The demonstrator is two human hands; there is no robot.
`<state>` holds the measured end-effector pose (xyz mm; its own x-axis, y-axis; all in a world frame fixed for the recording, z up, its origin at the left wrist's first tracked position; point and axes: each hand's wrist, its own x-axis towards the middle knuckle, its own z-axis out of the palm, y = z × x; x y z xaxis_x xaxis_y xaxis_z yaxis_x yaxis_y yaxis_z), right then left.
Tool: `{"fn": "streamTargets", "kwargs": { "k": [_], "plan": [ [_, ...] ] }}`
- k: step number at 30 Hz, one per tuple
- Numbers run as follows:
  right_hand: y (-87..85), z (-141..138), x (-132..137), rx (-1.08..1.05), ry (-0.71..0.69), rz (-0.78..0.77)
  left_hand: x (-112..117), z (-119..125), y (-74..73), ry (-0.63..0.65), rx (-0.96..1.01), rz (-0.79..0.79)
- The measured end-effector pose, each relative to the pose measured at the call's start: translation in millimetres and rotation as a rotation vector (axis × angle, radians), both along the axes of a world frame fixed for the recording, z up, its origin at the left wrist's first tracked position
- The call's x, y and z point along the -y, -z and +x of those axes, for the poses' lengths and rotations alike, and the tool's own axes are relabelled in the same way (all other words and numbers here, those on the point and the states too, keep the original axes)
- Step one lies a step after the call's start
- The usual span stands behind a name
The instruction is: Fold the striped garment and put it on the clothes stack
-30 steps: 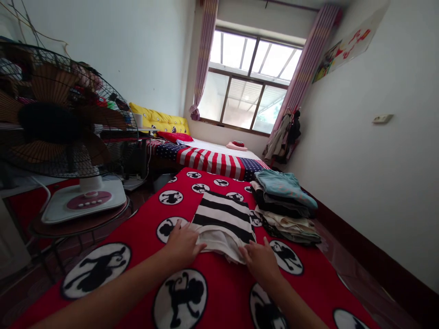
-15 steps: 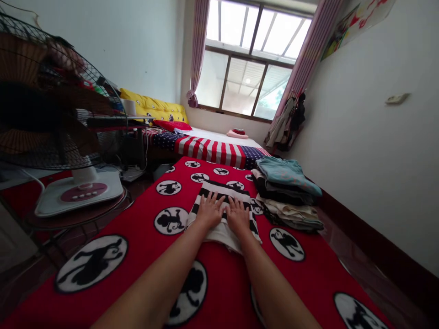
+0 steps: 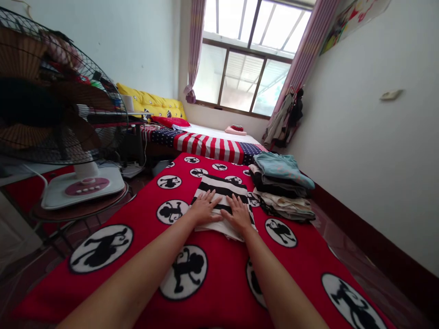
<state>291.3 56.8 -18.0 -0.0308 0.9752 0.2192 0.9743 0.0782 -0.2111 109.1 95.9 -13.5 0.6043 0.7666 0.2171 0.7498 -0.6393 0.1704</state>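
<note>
A folded black-and-white striped garment (image 3: 222,188) lies on a red blanket with monkey prints (image 3: 144,210). My left hand (image 3: 205,209) rests flat on the garment's near left part, fingers spread. My right hand (image 3: 239,213) lies flat beside it on the near right part, fingers stretched out. Both hands press on the cloth and hold nothing. A white layer of the garment shows at its near edge, under my palms.
A pile of folded clothes (image 3: 283,185) stands on the blanket right of the garment. A standing fan (image 3: 51,119) sits on a small table at the left. Beyond lies a bed with a striped flag cover (image 3: 212,146), then a window. A wall runs along the right.
My hands went from the garment's near corners onto its top, side by side, and have since slid slightly toward me. The view has shifted a little.
</note>
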Motion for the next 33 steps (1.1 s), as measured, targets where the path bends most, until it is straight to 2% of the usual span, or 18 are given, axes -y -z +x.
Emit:
{"fn": "streamTargets", "kwargs": {
  "k": [5, 10, 17, 23, 33],
  "plan": [
    [-2.7, 5.5, 3.6, -0.002, -0.101, -0.040, -5.5, -8.1, -1.7, 0.045, -0.010, -0.045],
    [-4.4, 7.9, 6.8, 0.018, -0.138, -0.075, -8.6, -17.5, -3.0, 0.089, -0.025, -0.062],
    [0.8, 4.5, 8.4, 0.059, -0.118, -0.055, -0.5, -21.4, -2.8, 0.090, -0.054, -0.028],
    [4.2, 0.7, 11.7, 0.081, -0.098, -0.035, 4.4, -22.4, 3.6, 0.097, -0.053, 0.030],
    [2.1, -3.7, 13.5, 0.077, -0.052, -0.024, 16.1, -18.3, 7.2, 0.040, 0.099, 0.134]
  ]
}}
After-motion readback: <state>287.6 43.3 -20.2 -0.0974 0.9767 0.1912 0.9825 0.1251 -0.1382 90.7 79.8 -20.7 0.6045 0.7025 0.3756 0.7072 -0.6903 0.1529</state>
